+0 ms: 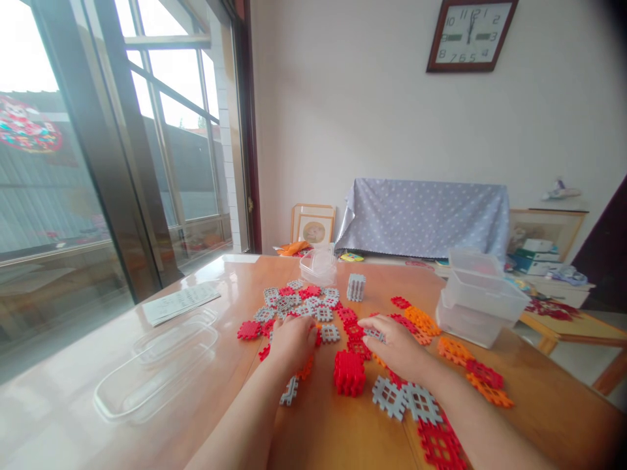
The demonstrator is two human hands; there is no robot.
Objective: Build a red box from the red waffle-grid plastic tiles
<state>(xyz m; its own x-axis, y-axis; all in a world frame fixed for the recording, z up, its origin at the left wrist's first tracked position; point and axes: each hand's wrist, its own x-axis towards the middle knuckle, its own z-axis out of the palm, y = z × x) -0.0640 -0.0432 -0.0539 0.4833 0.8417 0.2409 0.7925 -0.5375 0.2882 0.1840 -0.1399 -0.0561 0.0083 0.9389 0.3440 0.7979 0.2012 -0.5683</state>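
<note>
Interlocking plastic window-pattern tiles lie across the wooden table (313, 437). My left hand (292, 338) is over the left part of the spread, with fingers bent down; what they hold, if anything, is hidden. Beside it lie a grey tile (330, 333) and a red tile (249, 330). To the right, my right hand (394, 343) has thumb and fingers apart, above a grey tile (375, 333) that it partly covers. Between my forearms stands a stack of red tiles (349, 373). A stack of grey tiles (356, 287) stands farther back.
Clear plastic bins (477, 313) stand at the right, near orange tiles (422, 321). A clear container (318, 264) sits at the far edge. On the left lie clear lids (157, 372) and a paper booklet (181, 303). Joined grey and red tiles (424, 403) lie under my right forearm.
</note>
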